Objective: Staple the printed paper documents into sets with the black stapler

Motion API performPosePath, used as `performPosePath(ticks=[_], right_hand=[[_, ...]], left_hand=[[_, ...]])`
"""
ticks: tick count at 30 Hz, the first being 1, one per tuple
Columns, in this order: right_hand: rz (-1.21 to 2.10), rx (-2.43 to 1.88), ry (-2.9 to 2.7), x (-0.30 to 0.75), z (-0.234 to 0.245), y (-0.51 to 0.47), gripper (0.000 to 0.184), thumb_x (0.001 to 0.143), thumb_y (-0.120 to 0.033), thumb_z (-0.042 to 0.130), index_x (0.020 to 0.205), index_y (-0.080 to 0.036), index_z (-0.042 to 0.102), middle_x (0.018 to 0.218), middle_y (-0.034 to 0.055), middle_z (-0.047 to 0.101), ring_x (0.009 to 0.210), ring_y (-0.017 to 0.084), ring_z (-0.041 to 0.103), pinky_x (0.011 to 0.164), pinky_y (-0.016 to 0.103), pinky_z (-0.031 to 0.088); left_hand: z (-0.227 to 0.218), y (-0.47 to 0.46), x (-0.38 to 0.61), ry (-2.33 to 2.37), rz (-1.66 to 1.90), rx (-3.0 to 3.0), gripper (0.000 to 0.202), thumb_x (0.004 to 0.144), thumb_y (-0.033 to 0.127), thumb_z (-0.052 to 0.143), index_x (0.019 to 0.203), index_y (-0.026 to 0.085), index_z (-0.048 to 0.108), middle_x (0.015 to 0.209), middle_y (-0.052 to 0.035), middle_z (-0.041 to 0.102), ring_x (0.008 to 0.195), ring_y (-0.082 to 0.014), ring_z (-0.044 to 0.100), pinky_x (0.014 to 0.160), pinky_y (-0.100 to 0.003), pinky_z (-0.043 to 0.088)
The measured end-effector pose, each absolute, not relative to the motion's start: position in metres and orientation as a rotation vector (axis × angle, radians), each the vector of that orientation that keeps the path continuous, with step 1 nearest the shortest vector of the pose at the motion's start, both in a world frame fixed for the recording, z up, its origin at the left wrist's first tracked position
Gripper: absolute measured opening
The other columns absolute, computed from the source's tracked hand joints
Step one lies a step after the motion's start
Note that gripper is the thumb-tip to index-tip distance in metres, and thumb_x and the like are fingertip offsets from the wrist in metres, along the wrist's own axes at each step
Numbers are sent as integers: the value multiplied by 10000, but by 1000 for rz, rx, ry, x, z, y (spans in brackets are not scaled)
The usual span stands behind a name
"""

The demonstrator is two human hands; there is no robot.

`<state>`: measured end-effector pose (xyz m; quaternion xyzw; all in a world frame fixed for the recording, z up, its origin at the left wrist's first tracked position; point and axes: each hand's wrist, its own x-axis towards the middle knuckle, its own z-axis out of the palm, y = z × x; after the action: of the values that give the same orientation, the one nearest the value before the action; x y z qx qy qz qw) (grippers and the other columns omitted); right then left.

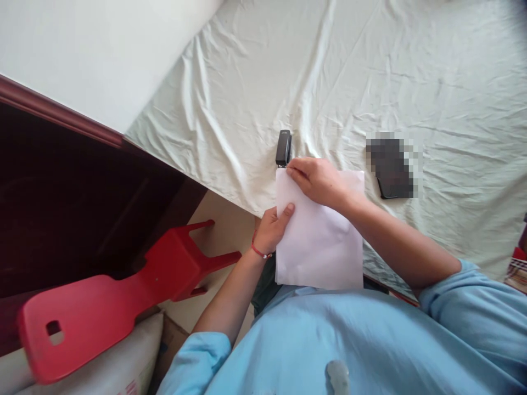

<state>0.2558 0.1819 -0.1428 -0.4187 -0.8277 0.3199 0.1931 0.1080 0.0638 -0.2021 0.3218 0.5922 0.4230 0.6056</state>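
Note:
White sheets of paper (321, 247) lie in front of my body, their lower edge against my shirt. My left hand (276, 227) grips the left edge, thumb on top and the other fingers hidden beneath. At the upper left corner, my right hand (315, 178) has its fingers pressed together on the paper; whether something small is pinched there I cannot tell. Just beyond that corner a black stapler (284, 148) rests on the pale cloth, close to my right fingertips.
A dark phone-like object (393, 173), partly blurred out, lies on the wrinkled bedsheet (255, 82) to the right. A red plastic chair (164, 269) stands at the lower left, beside a white sack (140, 351). Dark wooden furniture (74, 181) borders the left side.

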Motion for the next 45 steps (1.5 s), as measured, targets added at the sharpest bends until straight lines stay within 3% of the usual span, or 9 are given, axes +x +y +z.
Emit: performPosePath(ticks=[3,8,15,18,23,28,35,39,45], right_hand=[[929,-1289,-2286,252,-154,190,281,1011,-311,463,1022,-189,716,952,65,731,855,216,608,757,323,407],[863,-1444,-2258,244,-180,203,253,984,-299,512,945,-187,735,894,81,730,1106,299,548,913,370,412],[938,-1513,-2362,236,-189,218,279,983,-271,497,916,-179,751,940,87,745,1065,286,570,876,357,404],[909,-1510,-2389,234,-189,222,290,984,-261,492,904,-181,758,960,88,748,1039,275,586,865,351,398],[883,-1527,-2408,233,-190,222,302,991,-263,487,896,-175,759,960,94,747,991,260,599,823,339,389],[903,-1503,-2390,237,-188,218,319,1011,-281,478,884,-155,742,930,90,738,882,223,588,771,321,375],[856,-1465,-2327,242,-186,206,341,1028,-284,429,851,-163,695,893,98,716,942,255,575,814,350,369],[773,-1344,-2288,244,-182,199,286,1019,-298,457,948,-190,713,973,82,724,1080,290,550,929,403,348],[831,-1328,-2223,246,-181,201,284,998,-267,457,899,-174,706,946,92,715,996,266,558,892,379,391]], left_hand=[[-206,69,110,1389,1019,713,703,756,738,729,1069,109,741,907,-110,792,852,-267,752,675,-320,592],[-212,77,109,1349,1024,569,680,665,743,794,924,118,722,823,-104,776,905,-309,758,744,-362,617],[-206,82,107,1328,1080,398,372,853,485,759,957,130,719,892,-106,788,1038,-290,742,972,-422,586],[-207,82,104,1375,1138,413,324,848,435,761,956,134,714,907,-94,785,1069,-282,729,1004,-420,565],[-214,83,102,1421,1125,485,406,790,509,783,934,137,703,872,-78,770,1023,-281,726,949,-399,569],[-221,79,106,1484,1132,667,460,824,597,720,906,146,691,851,-65,741,884,-235,701,828,-328,545],[-222,70,103,1676,1087,1077,467,960,591,552,717,194,515,676,14,519,670,-136,477,620,-246,364],[-217,69,105,1738,1045,1213,467,999,555,501,696,206,431,648,29,428,642,-126,393,595,-258,302],[-222,63,103,1649,1034,1163,485,1000,607,464,721,212,424,672,28,400,643,-131,370,587,-256,298]])
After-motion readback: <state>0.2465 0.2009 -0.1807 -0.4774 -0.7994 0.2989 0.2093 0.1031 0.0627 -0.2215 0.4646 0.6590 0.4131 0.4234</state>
